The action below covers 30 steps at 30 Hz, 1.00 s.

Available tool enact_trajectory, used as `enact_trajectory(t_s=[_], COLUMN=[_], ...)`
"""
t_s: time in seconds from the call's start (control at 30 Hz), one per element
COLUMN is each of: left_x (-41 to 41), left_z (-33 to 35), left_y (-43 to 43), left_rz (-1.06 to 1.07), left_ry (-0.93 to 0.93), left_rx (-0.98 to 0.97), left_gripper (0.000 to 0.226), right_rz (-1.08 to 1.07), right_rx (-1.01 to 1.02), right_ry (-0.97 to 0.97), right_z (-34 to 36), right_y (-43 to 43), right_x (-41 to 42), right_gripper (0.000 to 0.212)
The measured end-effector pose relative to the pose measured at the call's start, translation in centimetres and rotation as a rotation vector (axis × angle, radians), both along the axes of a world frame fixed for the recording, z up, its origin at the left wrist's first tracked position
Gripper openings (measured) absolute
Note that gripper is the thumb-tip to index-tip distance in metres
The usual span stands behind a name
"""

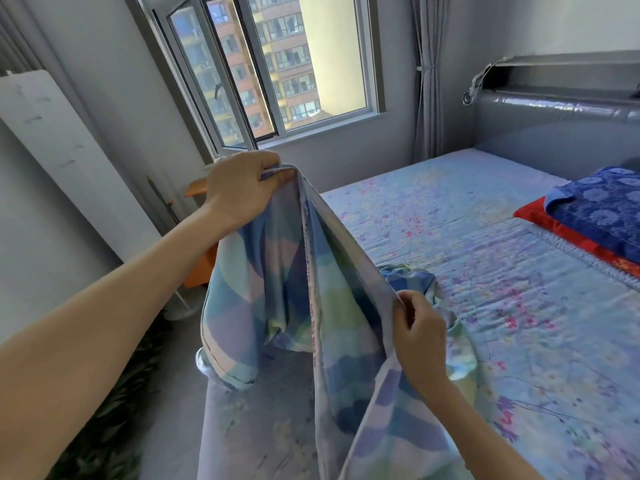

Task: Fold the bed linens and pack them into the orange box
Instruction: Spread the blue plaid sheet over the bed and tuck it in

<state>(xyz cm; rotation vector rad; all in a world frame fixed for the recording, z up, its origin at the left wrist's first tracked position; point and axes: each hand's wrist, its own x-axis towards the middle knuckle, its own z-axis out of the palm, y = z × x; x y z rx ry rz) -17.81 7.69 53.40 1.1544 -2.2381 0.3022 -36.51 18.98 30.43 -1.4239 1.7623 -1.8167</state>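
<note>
A grey bedroom is seen: the window (pixel 294 64) at 12 o'clock, the bed (pixel 485 271) from 1 to 5 o'clock. The checked linen (pixel 294 289) hangs at the centre, not yet folded. Its top corner is clenched in the left hand (pixel 239 192) at 10 o'clock, and its edge is pinched by the right hand (pixel 420 337) at 5 o'clock. The lower end trails past the bed edge, so it could be dragged on the floor, or slip if one grip is loosened. The orange box (pixel 202 268), at 9 o'clock, is half hidden behind it. Open room is given on the bed; the folded blue bedding (pixel 606 209) at 3 o'clock should be avoided.
</note>
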Motion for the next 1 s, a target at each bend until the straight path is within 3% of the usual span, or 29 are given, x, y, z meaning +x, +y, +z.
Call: enact_trajectory(t_s=[0.1,0.23,0.3,0.37,0.43,0.57,0.63,0.73,0.8,0.87,1.0], left_x=[0.0,-0.6,-1.2,-1.5,-1.7,-1.7,-1.6,-1.7,-1.6,-1.6,-1.7], left_z=[-0.1,0.2,0.5,0.7,0.8,0.9,0.8,0.9,1.0,1.0,1.0], left_y=[-0.7,-1.2,-1.2,-1.1,-1.0,-0.9,-0.8,-0.9,-0.8,-0.7,-0.3], left_rz=[0.0,0.017,0.015,-0.003,-0.002,-0.001,-0.017,-0.017,-0.015,-0.022,-0.028], left_ry=[0.021,0.026,0.017,0.014,0.014,-0.006,-0.009,0.0,-0.005,-0.012,-0.016], left_rx=[0.009,0.022,0.024,0.011,-0.003,-0.033,-0.031,-0.04,-0.048,-0.052,-0.054], left_gripper=[0.038,0.042,0.045,0.047,0.046,0.045,0.045,0.046,0.047,0.046,0.046], right_rz=[-0.18,-0.2,-0.197,-0.252,-0.359,-0.749,-0.823,-0.624,-0.511,-0.47,-0.423], right_rx=[-0.148,-0.319,-0.294,-0.228,-0.08,0.15,0.095,-0.077,-0.022,0.112,0.196], right_ry=[0.107,0.804,0.918,0.936,0.95,0.677,0.678,0.879,0.939,0.887,0.717], right_z=[0.6,-1.3,-2.2,-2.6,-2.4,0.9,1.6,-0.6,-2.3,-3.0,-1.9], right_y=[1.2,1.8,1.5,1.1,0.6,-0.3,-0.7,-0.7,-0.6,-0.7,-1.2], right_x=[-0.9,-0.6,0.1,1.1,1.5,-2.9,-4.8,-3.4,-1.5,-0.6,-0.2], right_gripper=[0.02,0.012,0.027,0.037,0.021,0.014,0.018,0.022,0.018,0.015,0.044])
